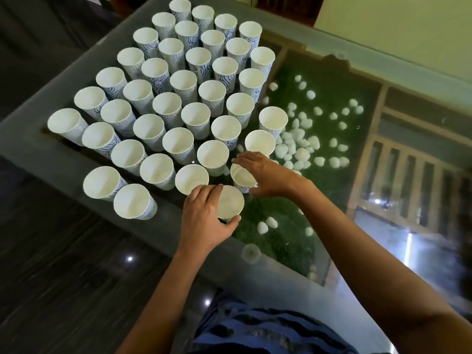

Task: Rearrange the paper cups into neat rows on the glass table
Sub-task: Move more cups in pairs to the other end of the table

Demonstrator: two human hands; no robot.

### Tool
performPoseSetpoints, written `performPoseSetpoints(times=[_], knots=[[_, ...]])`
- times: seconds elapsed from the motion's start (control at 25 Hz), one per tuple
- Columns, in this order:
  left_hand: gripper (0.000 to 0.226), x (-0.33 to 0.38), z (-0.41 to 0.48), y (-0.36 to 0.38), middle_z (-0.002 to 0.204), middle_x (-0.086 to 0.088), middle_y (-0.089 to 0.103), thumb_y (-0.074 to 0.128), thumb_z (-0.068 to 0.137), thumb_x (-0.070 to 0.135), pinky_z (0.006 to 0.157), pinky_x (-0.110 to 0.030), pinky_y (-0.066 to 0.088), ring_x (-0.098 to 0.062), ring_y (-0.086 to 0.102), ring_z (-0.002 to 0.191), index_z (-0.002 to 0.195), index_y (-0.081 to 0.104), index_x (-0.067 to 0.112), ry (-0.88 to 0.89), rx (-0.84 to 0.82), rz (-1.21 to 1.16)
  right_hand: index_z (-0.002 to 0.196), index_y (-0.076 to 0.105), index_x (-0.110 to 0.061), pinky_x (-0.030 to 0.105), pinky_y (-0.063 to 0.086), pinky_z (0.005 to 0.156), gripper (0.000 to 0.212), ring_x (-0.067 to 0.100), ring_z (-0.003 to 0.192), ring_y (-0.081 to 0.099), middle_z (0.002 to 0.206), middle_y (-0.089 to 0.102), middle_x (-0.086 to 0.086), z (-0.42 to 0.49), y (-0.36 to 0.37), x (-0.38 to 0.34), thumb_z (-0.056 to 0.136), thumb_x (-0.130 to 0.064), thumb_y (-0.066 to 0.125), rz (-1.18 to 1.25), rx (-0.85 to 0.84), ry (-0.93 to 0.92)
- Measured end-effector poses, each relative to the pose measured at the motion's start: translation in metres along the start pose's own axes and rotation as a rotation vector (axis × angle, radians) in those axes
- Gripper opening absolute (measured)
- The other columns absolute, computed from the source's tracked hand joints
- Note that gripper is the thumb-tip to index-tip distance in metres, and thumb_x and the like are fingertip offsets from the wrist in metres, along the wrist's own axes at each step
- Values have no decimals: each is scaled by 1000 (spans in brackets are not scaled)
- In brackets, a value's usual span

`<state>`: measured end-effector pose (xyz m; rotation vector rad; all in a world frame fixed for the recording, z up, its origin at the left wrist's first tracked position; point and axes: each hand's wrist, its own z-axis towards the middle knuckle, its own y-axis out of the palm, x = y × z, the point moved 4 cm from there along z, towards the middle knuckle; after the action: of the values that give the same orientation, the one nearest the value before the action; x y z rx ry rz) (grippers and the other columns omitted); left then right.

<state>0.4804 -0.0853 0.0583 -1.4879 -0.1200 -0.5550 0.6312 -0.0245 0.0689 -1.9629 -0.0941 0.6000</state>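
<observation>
Glass worktop (278, 290) on a grey frame (38, 154) fills most of the view, above a dark glossy floor (63, 264) at lower left; at lower centre the left hand (204, 215) has its fingers (204, 192) curled over the far rim of the near cup (229, 201) and its thumb wrapped round the near side, so the cup is gripped upright at the worktop's near edge; just beyond it, the right hand (265, 175) reaches in from the right, its fingers (245, 157) spread round the far side of the second cup (241, 176) and its thumb at the near side, holding it upright; the two cups stand just beside each other, whether touching I cannot tell; above the right hand two offset cups (265, 131) sit to the right of the main block; the paper cups (178, 98), white inside with blue swirls outside, stand open-mouthed in diagonal rows from the hands up to the top centre of the frame; right of the rows, white pebbles (301, 144) lie scattered on green turf (281, 226) under the glass; a blue striped garment (255, 328) shows at the bottom edge
</observation>
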Motion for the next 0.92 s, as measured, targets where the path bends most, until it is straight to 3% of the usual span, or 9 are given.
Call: performPoseSetpoints(times=[0.2, 0.4, 0.52, 0.68, 0.92], knots=[[76, 5, -5, 8, 116, -12, 56, 81, 59, 40, 92, -38, 42, -29, 50, 110, 123, 55, 8, -17, -79, -96, 138, 36, -16, 39, 42, 98, 78, 27, 124, 35, 138, 36, 10, -20, 1, 0, 72, -29, 74, -100, 68, 52], [77, 27, -9, 23, 125, -12, 49, 81, 61, 37, 96, -34, 40, -26, 45, 118, 126, 52, 8, -9, -146, -200, 127, 47, -15, 35, 48, 88, 68, 24, 107, 49, 122, 43, 8, -83, 14, 27, 68, -33, 76, 81, 129, 199], [80, 60, -12, 38, 124, -9, 47, 82, 60, 37, 94, -32, 40, -24, 46, 114, 127, 50, 8, 83, -223, -216, 130, 45, -15, 34, 46, 93, 69, 23, 113, 47, 128, 43, 8, -142, 31, 49, 70, -33, 74, 163, 195, 309], [80, 115, -17, 65, 122, -5, 45, 83, 58, 35, 91, -28, 38, -21, 46, 111, 127, 51, 10, 190, -331, -224, 128, 48, -12, 38, 48, 90, 67, 25, 110, 51, 125, 48, 9, -233, 57, 72, 70, -32, 75, 248, 300, 471], [78, 241, -48, 119, 121, -6, 50, 85, 55, 32, 93, -22, 32, -23, 49, 111, 123, 54, 10, 447, -532, -257, 132, 46, -9, 35, 43, 95, 74, 27, 115, 49, 128, 46, 10, -383, 101, 98, 67, -28, 77, 335, 445, 848]])
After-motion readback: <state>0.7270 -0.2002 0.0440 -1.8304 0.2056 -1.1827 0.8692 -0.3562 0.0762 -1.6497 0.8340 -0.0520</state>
